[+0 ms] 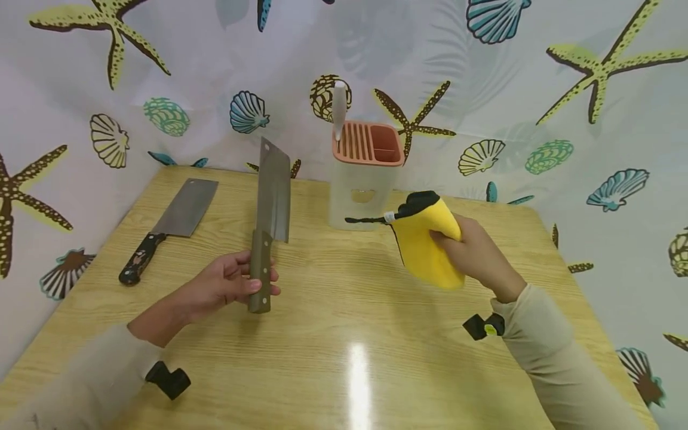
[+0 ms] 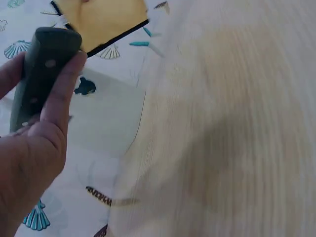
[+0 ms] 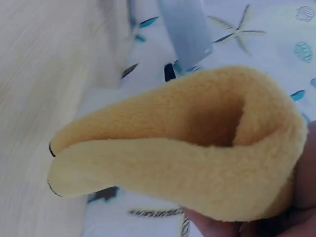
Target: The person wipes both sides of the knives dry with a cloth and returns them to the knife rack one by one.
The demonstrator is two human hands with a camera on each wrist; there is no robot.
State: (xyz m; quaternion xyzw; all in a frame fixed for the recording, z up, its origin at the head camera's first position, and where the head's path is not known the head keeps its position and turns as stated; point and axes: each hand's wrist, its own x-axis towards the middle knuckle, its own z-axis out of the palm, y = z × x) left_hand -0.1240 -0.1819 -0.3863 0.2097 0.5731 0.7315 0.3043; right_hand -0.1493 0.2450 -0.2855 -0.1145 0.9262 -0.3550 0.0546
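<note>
My left hand (image 1: pixel 235 279) grips a cleaver (image 1: pixel 273 194) by its olive-brown riveted handle, and the broad blade points up and away above the table. In the left wrist view the butt of the cleaver's handle (image 2: pixel 47 74) shows between thumb and fingers. To the right, my right hand (image 1: pixel 473 251) holds a folded yellow cloth (image 1: pixel 430 248) with black edging, raised above the table. The right wrist view shows the cloth (image 3: pixel 163 163) doubled over, its folded end at the fingers. Cloth and cleaver are apart.
A second cleaver (image 1: pixel 188 206) with a dark patterned handle lies on the wooden table (image 1: pixel 322 358) at the left. At the back stands a white knife block (image 1: pixel 346 197) with a pink slotted top, a white-handled utensil (image 1: pixel 339 110) in it. Patterned fabric (image 1: pixel 301 60) hangs behind.
</note>
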